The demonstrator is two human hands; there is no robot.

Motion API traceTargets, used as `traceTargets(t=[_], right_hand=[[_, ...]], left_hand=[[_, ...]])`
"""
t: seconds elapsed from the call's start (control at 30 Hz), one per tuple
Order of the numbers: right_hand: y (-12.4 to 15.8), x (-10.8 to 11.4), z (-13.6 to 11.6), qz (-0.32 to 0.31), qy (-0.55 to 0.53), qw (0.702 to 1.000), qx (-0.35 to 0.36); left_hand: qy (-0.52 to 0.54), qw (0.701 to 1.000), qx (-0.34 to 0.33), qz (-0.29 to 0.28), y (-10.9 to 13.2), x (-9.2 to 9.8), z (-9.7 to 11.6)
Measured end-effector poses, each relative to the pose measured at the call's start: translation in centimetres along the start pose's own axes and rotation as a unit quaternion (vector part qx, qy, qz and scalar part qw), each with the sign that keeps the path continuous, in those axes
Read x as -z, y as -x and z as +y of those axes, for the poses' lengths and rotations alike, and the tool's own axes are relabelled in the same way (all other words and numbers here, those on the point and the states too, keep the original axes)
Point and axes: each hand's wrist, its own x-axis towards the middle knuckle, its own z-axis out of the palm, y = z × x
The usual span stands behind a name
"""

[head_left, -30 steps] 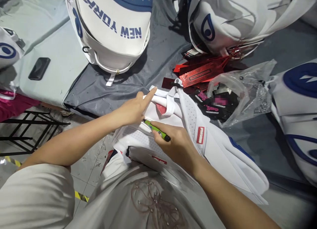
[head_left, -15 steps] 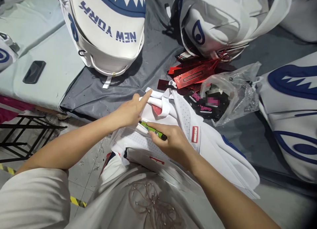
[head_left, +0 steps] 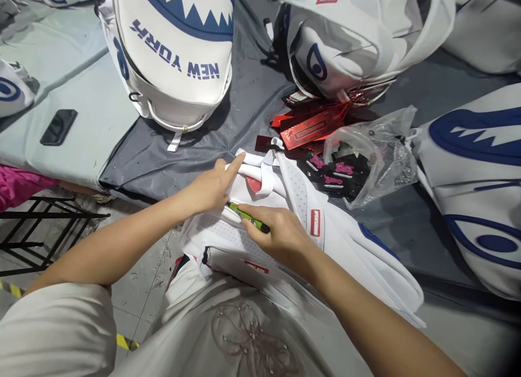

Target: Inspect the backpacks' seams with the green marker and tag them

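A white backpack (head_left: 345,246) with red labels and dotted mesh straps lies on its side against my body at the table's front edge. My left hand (head_left: 211,189) grips its top end, index finger stretched along the white handle and the other fingers bent onto the fabric. In my right hand (head_left: 280,230) is a slim green pen-shaped tool (head_left: 248,217) with black ends. Its tip points at the fabric just by my left thumb; whether it touches cannot be made out. A red patch (head_left: 253,184) shows beneath a white strap loop near my left fingers.
Beyond lie red hang tags (head_left: 305,131) and a clear plastic bag (head_left: 391,154) with black-and-pink tags (head_left: 344,173). White backpacks stand at the back left (head_left: 179,73), back right (head_left: 350,45) and right (head_left: 480,192). A phone (head_left: 59,127) lies left; a black metal rack (head_left: 44,230) stands below.
The view has shifted slightly, so the far backpacks and tags appear a little lower and further left. Both hands keep nearly the same grip and place on the backpack.
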Motion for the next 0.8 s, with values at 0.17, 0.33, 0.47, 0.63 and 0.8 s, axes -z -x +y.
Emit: traceTargets(t=[0.17,0.33,0.47,0.63,0.8], right_hand=[[0.1,1.4,-1.7,-0.037,0.023,0.998,-0.034],[-0.1,2.8,-2.6,-0.067,0.064,0.993,-0.067],[0.2,3.0,-2.4,-0.063,0.053,0.995,-0.056],[3.7,7.0,-0.8,0.023,-0.001,0.999,-0.039],[4.7,13.4,5.3,0.316,0.002,0.949,0.006]], left_hand=[[0.034,0.999,0.002,0.001,0.4,0.1,-0.2],[0.041,0.999,-0.007,0.008,-0.4,-0.3,-0.7],[0.036,0.999,0.005,0.0,-0.1,0.1,-0.1],[0.036,0.999,0.01,-0.001,0.2,0.4,0.2],[0.03,1.0,0.007,0.005,0.0,-0.1,-0.1]])
